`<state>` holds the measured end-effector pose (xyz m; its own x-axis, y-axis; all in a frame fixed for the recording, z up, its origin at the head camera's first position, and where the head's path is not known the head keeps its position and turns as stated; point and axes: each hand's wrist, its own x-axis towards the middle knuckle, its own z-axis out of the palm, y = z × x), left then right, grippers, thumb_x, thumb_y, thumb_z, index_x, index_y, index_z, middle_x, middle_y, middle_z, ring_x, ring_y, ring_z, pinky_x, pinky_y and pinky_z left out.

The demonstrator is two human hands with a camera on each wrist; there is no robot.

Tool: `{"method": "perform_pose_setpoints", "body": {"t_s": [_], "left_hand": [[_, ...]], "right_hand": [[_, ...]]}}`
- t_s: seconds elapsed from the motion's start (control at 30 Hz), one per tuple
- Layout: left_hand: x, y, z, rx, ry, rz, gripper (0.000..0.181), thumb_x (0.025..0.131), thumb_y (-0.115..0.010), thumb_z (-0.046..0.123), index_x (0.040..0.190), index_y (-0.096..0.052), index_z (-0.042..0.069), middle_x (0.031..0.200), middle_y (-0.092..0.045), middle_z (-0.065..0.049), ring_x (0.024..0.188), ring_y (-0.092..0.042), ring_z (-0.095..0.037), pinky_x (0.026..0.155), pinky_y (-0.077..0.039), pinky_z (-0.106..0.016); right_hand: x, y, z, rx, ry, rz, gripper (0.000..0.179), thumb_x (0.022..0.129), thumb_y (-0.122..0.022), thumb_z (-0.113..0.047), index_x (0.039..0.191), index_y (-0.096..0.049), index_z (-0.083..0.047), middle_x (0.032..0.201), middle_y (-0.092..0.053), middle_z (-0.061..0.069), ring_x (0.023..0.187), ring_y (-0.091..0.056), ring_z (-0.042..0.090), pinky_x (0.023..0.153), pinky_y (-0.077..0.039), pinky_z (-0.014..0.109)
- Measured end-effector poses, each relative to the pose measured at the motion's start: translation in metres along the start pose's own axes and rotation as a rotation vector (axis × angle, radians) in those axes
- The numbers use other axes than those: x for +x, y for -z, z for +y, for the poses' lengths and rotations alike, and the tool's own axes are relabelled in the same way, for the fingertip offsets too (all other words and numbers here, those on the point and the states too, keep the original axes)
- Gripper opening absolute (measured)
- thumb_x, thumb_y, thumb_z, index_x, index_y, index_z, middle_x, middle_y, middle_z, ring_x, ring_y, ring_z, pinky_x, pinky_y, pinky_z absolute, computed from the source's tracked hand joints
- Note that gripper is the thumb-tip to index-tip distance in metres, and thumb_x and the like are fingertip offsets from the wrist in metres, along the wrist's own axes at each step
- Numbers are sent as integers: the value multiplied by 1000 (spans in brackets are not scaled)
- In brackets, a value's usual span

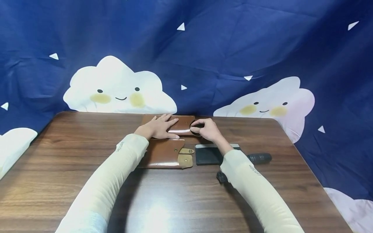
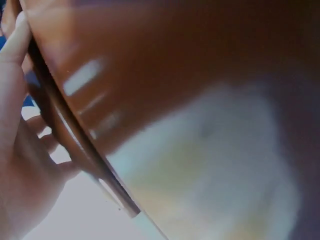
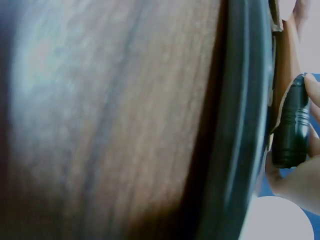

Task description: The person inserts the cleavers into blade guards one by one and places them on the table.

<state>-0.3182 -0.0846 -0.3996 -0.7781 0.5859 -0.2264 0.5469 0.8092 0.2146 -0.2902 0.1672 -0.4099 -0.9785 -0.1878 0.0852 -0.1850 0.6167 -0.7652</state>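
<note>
A brown leather pouch (image 1: 186, 123) lies at the back edge of the table. My left hand (image 1: 161, 127) rests on it with spread fingers. At its right end my right hand (image 1: 208, 129) pinches a black ridged cylinder (image 3: 292, 125) between thumb and fingers. In the right wrist view the cylinder's rounded end overlaps the pouch's edge. Nearer to me lies a second brown pouch (image 1: 163, 153), its tan flap (image 1: 185, 160) and snap strap (image 1: 187, 151) opened out to the right. The glossy leather of this nearer pouch (image 2: 150, 55) fills much of the left wrist view.
Under my right forearm lies a flat black case (image 1: 208, 156) with a grey strip along its top. Beside it is a tool with a black ridged handle (image 1: 260, 158), its middle hidden by my sleeve. A blue curtain (image 1: 204, 58) hangs behind the wooden table (image 1: 175, 200).
</note>
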Motion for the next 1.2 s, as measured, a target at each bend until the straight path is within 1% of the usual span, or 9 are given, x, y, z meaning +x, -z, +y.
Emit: {"method": "perform_pose_setpoints", "body": {"t_s": [0.13,0.3,0.47,0.53,0.7,0.77,0.97,1.1,1.2], "left_hand": [[-4,2,4,0,-11,9,89,96,-51,67,164,-21,19,168,-8,-18,154,-4,-37,119,-9,-62],[-19,-2,6,22,-26,50,85,97,-53,64,163,-26,17,167,-12,-20,153,-8,-39,118,-11,-64],[-38,-13,3,28,-27,92,84,97,-54,63,162,-29,17,166,-16,-21,153,-12,-40,117,-12,-66],[-43,-16,1,23,-28,113,83,97,-54,64,161,-30,17,166,-18,-21,152,-12,-41,116,-12,-66],[-58,-20,-2,4,-51,167,82,97,-53,65,161,-32,17,165,-22,-21,152,-13,-40,116,-13,-66],[-64,-19,-1,3,-64,183,82,97,-54,64,161,-33,18,164,-24,-20,153,-13,-40,116,-13,-66],[-79,-14,2,18,-97,213,82,96,-54,65,161,-33,18,164,-26,-20,153,-12,-37,116,-13,-66],[-86,-12,3,27,-114,223,83,96,-54,65,161,-32,19,164,-25,-18,154,-10,-35,117,-13,-65],[-90,-10,3,32,-128,230,83,96,-55,64,161,-32,18,163,-27,-19,153,-12,-37,117,-14,-65]], "right_hand": [[-5,6,-1,74,-21,68,26,91,-78,-24,108,-78,-5,112,-72,12,104,-64,29,91,-49,39],[-18,16,2,158,-27,104,29,94,-75,-24,112,-75,-2,116,-71,14,108,-64,28,93,-49,39],[-34,29,6,134,19,97,34,95,-73,-23,119,-72,1,118,-70,15,109,-65,30,95,-49,43],[-40,36,6,71,47,99,34,94,-74,-24,119,-72,0,120,-70,14,110,-65,31,94,-49,45],[-55,51,7,-121,88,74,35,94,-75,-28,121,-73,-6,126,-68,12,119,-58,32,96,-47,50],[-60,57,9,-149,102,57,36,94,-74,-28,122,-72,-6,127,-67,12,122,-56,32,98,-45,52],[-73,81,22,-101,146,-14,36,95,-73,-27,124,-71,-6,127,-67,11,122,-56,33,102,-43,53],[-83,96,32,-52,172,-68,35,96,-72,-23,126,-70,-5,128,-67,12,119,-58,35,100,-44,53],[-90,104,38,-55,182,-85,35,96,-72,-22,126,-70,-6,128,-67,10,116,-60,35,98,-45,53]]}}
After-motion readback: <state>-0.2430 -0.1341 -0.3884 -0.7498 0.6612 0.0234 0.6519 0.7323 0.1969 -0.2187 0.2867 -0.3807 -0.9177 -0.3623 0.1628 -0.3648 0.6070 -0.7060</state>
